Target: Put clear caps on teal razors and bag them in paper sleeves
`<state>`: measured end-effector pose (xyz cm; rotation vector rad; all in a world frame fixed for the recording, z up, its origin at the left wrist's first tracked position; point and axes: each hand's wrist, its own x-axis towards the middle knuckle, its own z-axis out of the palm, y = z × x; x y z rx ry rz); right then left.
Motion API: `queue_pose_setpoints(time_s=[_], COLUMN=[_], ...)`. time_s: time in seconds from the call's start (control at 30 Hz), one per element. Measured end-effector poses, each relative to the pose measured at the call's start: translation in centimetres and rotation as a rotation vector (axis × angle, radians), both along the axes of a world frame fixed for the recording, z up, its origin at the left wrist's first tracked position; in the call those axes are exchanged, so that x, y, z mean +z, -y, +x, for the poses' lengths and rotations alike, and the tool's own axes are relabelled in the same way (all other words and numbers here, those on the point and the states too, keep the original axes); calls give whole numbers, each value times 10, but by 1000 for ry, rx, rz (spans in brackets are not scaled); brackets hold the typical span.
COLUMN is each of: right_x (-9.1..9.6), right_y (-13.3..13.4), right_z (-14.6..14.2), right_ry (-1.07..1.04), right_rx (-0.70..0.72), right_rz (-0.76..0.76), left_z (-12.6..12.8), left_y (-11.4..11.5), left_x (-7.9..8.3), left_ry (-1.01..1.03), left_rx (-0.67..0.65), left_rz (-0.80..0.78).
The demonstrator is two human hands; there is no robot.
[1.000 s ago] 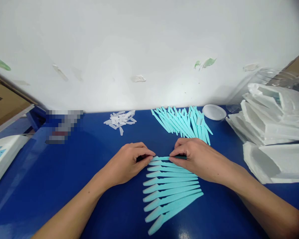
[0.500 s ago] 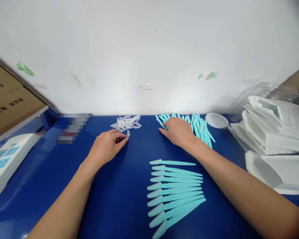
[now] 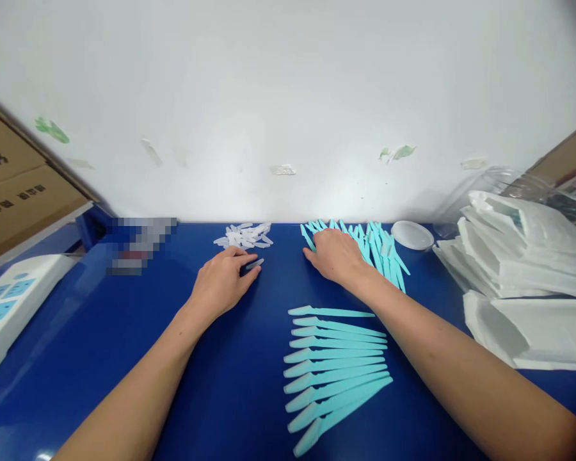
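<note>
My left hand (image 3: 224,282) pinches a small clear plastic blade cap (image 3: 255,263) between thumb and fingertips. Just behind it lies a loose heap of similar caps (image 3: 244,237). At the back right, my right hand (image 3: 335,255) is down on a pile of turquoise eyebrow razors (image 3: 386,256), its thumb and fingers closed around one razor (image 3: 307,237) at the pile's left end. The palm side of that hand is hidden. Nearer to me, several turquoise razors (image 3: 338,355) with clear caps over their heads lie side by side in a fanned column.
A round white lid (image 3: 413,235) lies right of the razor pile. White pouches (image 3: 523,256) are stacked at the right, before a clear plastic container (image 3: 499,179). A power strip (image 3: 16,301) and cardboard box (image 3: 24,186) stand at the left. A white wall (image 3: 288,115) closes off the back.
My left hand has moved slightly right, and the cap in it has turned from upright to nearly flat. My right thumb and fingers have closed in on a razor at the pile.
</note>
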<state>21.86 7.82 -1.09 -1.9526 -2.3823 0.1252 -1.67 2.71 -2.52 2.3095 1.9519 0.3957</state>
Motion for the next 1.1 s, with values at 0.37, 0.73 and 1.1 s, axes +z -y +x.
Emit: queue_pose_setpoints(time_s=[0.37,0.73,1.1], right_x=[3,-1,-15], right_y=[9,66,78], right_z=[3,56,71], right_ry=[-104,-530,-734], right_rx=[35,286,407], right_rz=[-63,50,118], left_z=[6,11,27], left_y=[9,9,18], left_x=[7,5,7], left_ry=[418,1239,1006], left_rx=[-176,119,-4], left_rz=[-196,-527,-548])
